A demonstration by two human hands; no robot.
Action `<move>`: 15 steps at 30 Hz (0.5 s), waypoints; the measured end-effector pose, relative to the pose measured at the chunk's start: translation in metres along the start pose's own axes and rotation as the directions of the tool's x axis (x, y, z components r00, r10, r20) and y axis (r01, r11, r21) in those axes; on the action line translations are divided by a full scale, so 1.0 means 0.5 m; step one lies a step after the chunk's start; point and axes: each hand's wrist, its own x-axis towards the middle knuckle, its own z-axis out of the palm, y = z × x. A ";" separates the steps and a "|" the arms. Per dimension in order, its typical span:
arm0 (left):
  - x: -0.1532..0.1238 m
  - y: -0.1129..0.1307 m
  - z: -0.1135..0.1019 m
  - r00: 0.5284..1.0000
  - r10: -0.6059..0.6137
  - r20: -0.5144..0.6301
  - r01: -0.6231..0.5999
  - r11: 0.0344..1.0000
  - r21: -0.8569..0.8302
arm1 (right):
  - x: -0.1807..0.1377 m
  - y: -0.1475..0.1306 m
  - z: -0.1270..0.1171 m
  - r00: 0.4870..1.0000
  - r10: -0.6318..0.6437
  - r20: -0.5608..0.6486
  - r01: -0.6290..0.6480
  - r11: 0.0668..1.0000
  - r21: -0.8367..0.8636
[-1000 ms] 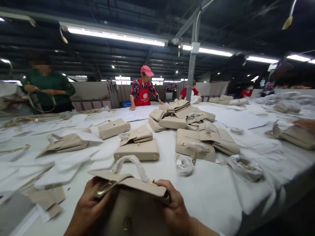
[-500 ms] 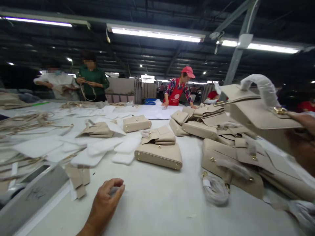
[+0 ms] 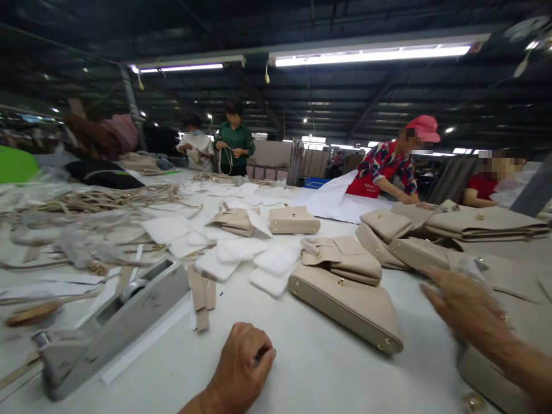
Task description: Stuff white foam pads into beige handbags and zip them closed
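Fingers of the left hand (image 3: 241, 363) are curled into a loose fist, thumb drawn in close beside them; from where I stand I can't tell whether anything is tucked inside. That hand is low over the pale surface (image 3: 172, 374), with bare space around it. Off to the other side, the right hand (image 3: 468, 313) is blurred, its fingers stretched out over a pile of beige handbags (image 3: 487, 221); I can't make out whether they touch any of it.

Between the two hands, a bit farther off, a larger handbag (image 3: 345, 305) lies on its side with gold studs along its base, and a smaller flap bag (image 3: 351, 261) sits on top of it. Behind those, another beige bag (image 3: 294, 221) lies with its studded base facing us, and one more, a bag with a handle (image 3: 233, 221), is to its left, near scattered white pads (image 3: 239, 250).

Beyond the left hand there's a grey tape dispenser (image 3: 129, 322) with beige strips (image 3: 200, 299) just beside it, and a tangle of straps (image 3: 107, 198) farther back. Across the surface a co-worker in a red apron (image 3: 383, 167) leans over a large white sheet (image 3: 330, 208).
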 end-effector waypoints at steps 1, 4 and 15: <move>0.001 0.001 0.001 1.000 0.010 0.006 -0.009 1.000 -0.006 | 0.035 -0.071 0.007 0.996 -0.087 0.012 0.088 0.995 -0.036; -0.001 -0.004 0.005 0.999 0.047 -0.001 -0.047 0.998 -0.031 | 0.126 -0.246 0.036 0.969 -0.202 0.145 0.216 0.972 -0.091; 0.014 -0.104 0.136 0.835 0.408 -0.370 -0.322 0.907 0.273 | 0.220 -0.318 0.141 0.933 -0.194 0.304 0.209 0.978 -0.018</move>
